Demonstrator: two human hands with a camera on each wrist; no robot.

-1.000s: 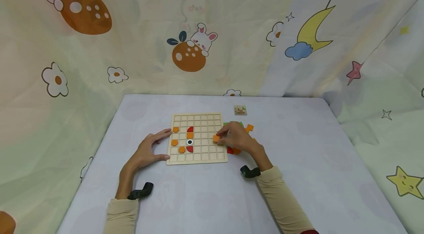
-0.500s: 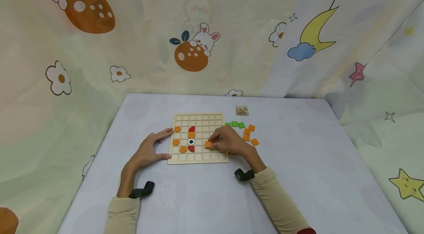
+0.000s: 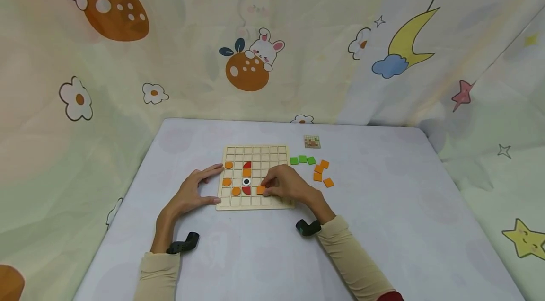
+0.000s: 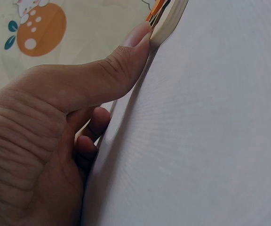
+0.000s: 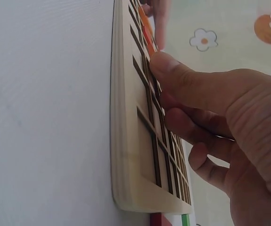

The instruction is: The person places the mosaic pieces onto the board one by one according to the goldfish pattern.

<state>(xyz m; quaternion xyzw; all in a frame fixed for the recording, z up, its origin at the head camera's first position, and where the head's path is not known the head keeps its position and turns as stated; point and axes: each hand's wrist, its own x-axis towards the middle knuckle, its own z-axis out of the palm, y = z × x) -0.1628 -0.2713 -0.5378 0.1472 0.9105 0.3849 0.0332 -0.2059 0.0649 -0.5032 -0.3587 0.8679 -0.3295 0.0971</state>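
Note:
A wooden grid board (image 3: 272,154) lies on the pale table. On it sit three orange discs (image 3: 228,165), two red half-discs (image 3: 246,165), an orange square (image 3: 246,173) and a black-and-white ring (image 3: 246,181). My right hand (image 3: 266,188) pinches an orange square tile (image 3: 260,190) low over the board's lower middle cells, just right of the lower red half-disc. The right wrist view shows my right hand (image 5: 161,61) close over the board (image 5: 131,141). My left hand (image 3: 200,187) rests against the board's left edge, the thumb (image 4: 126,56) pressing the board's rim (image 4: 166,23).
Loose green tiles (image 3: 303,159) and orange tiles (image 3: 322,171) lie right of the board. A small pattern card (image 3: 312,141) sits behind them. A printed curtain hangs behind and beside the table (image 3: 404,206).
My right hand has carried the orange tile leftward and slightly toward me, from the board's right edge to its lower middle. The loose tiles it covered now show. The left hand stayed put.

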